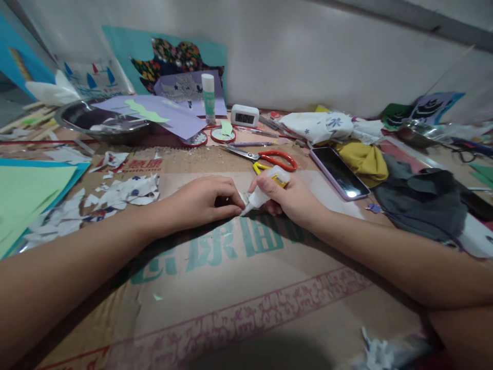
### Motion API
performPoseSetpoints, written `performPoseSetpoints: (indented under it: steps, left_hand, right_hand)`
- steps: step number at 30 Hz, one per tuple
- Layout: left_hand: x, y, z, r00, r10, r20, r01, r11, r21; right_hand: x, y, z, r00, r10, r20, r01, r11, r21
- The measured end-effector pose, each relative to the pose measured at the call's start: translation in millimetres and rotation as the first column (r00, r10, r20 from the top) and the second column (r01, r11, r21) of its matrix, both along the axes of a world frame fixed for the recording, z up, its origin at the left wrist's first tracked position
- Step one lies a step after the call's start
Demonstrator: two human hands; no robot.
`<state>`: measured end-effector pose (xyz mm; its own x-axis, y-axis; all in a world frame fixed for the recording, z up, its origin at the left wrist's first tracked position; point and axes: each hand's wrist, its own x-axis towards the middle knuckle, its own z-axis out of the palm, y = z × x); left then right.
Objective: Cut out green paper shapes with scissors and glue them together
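My right hand (287, 195) is wrapped round a small white glue bottle (271, 184) with a yellow label. The bottle tilts so that its nozzle (249, 206) points down and left, close to the fingertips of my left hand (210, 203). The left thumb and forefinger are pinched together beside the nozzle; a small whitish bit shows there, too hidden to name. Both hands rest over a printed cardboard sheet (215, 308). Just beyond them lie scissors (275, 159) with red and yellow handles, blades pointing left.
White fabric scraps (131, 190) and green paper sheets (31, 198) lie at left. Behind stand a metal bowl (103, 134), a glue stick (208, 97) and a digital clock (245, 116). To the right are a phone (339, 172), yellow cloth (364, 163) and dark grey cloth (419, 200).
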<state>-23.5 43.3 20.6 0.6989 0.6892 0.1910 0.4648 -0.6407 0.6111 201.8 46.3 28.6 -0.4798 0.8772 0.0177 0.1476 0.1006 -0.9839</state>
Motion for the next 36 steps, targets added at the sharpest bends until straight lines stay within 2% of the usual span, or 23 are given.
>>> performPoseSetpoints:
  steps: [9,18,22,29,36]
  left_hand:
    - [0.4,0.6,-0.6,1.000,-0.009,0.000,0.009,1.000,0.002]
    - [0.3,1.4,-2.5,1.000,-0.002,0.004,0.002,1.000,-0.006]
    - [0.7,0.3,0.1,1.000,-0.005,0.012,0.005,1.000,0.011]
    - [1.5,-0.1,2.6,1.000,-0.001,-0.020,0.001,1.000,0.002]
    - [0.9,0.3,1.9,1.000,0.004,-0.014,-0.004,1.000,-0.009]
  right_hand:
    - [1.2,0.1,0.2,1.000,0.011,0.012,-0.011,1.000,-0.014]
    - [0.3,-0.2,0.6,0.999,0.042,0.029,-0.044,0.998,0.045]
    - [2.6,-1.9,-0.4,0.994,0.080,-0.078,-0.072,0.992,0.108]
    - [8.5,-1.3,-5.8,0.922,-0.027,-0.386,0.058,0.996,0.070]
    - [5.8,-0.1,-5.4,0.935,-0.007,-0.355,0.064,0.987,0.148]
